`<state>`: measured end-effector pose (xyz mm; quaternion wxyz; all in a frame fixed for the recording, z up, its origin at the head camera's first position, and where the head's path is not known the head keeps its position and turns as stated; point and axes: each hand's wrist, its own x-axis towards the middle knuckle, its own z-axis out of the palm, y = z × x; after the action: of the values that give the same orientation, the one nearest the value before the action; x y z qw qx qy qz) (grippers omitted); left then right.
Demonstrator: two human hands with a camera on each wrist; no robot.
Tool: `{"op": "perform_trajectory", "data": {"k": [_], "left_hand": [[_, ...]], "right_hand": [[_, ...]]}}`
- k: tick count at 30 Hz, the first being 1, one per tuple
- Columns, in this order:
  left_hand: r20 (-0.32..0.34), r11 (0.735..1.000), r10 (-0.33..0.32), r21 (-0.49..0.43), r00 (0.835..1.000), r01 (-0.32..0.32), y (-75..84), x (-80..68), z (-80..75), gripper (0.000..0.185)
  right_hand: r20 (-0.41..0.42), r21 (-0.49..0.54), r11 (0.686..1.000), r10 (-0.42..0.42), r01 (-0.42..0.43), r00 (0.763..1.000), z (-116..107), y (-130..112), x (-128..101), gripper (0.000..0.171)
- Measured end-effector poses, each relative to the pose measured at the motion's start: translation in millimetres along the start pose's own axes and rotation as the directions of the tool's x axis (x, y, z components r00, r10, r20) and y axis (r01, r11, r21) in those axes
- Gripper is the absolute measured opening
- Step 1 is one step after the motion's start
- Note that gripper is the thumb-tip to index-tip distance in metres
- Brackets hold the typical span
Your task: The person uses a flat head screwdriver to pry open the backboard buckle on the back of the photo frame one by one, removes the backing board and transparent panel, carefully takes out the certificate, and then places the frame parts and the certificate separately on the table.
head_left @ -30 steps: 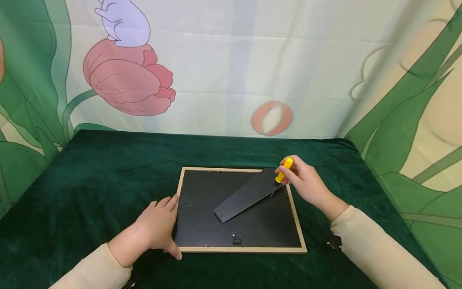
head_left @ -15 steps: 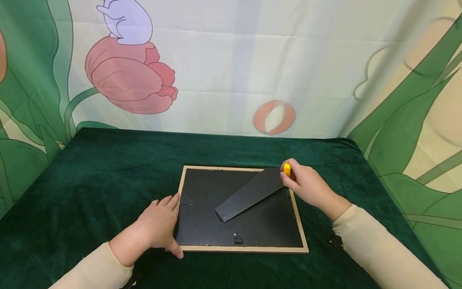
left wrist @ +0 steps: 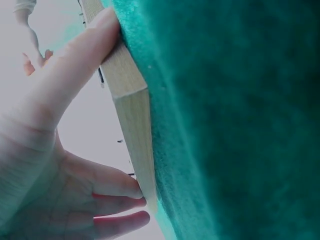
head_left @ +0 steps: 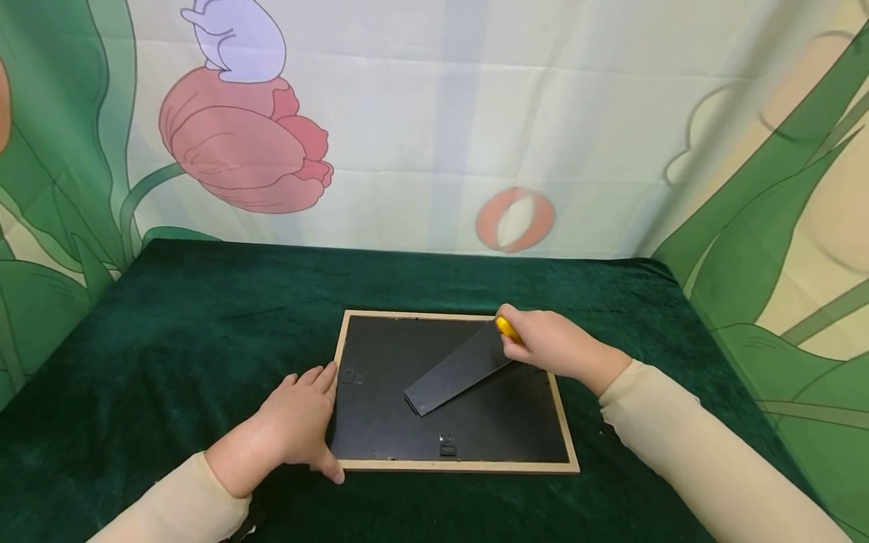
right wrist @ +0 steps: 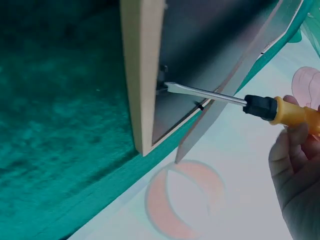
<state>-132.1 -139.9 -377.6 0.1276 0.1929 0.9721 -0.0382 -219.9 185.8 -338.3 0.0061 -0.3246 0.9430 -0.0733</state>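
Note:
A picture frame (head_left: 462, 467) with a pale wood border lies face down, its black backboard (head_left: 383, 351) up. A black stand leg (head_left: 458, 373) slants across the board. My left hand (head_left: 299, 422) rests at the frame's near left corner; in the left wrist view its thumb (left wrist: 82, 55) touches one side and its fingertips the other. My right hand (head_left: 553, 339) grips the yellow handle of a flat-blade screwdriver (right wrist: 210, 95). The blade tip is right at a small dark tab (right wrist: 161, 80) on the inner edge of the frame's right side.
A dark green cloth (head_left: 271, 279) covers the table. Behind it hangs a printed curtain (head_left: 380, 113) with a flower and leaves. A metal hanger (head_left: 447, 445) sits on the board by the near edge, and a fainter one (head_left: 351, 376) by the left edge.
My right hand first moved slightly down with the screwdriver, then swung left, tipping the handle over the stand leg. The left hand and the frame stay in place.

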Motion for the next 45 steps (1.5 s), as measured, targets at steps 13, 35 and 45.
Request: {"op": "perform_trajectory", "data": {"k": [13,35,45], "left_hand": [[0.002,1.0,-0.006,-0.007,1.0,0.006,-0.6,-0.7,-0.4,0.125],[0.003,1.0,0.004,0.001,1.0,-0.004,-2.5,-2.5,-3.3,0.126],[0.018,1.0,-0.006,0.007,1.0,0.006,-0.6,-2.6,-4.8,0.124]], "right_hand": [[0.17,-0.072,0.994,-0.072,0.086,0.983,8,-8,21,0.013],[0.253,0.388,0.915,0.008,-0.109,0.967,3,30,16,0.03],[0.194,0.461,0.88,0.025,-0.114,0.981,-2,41,0,0.036]]}}
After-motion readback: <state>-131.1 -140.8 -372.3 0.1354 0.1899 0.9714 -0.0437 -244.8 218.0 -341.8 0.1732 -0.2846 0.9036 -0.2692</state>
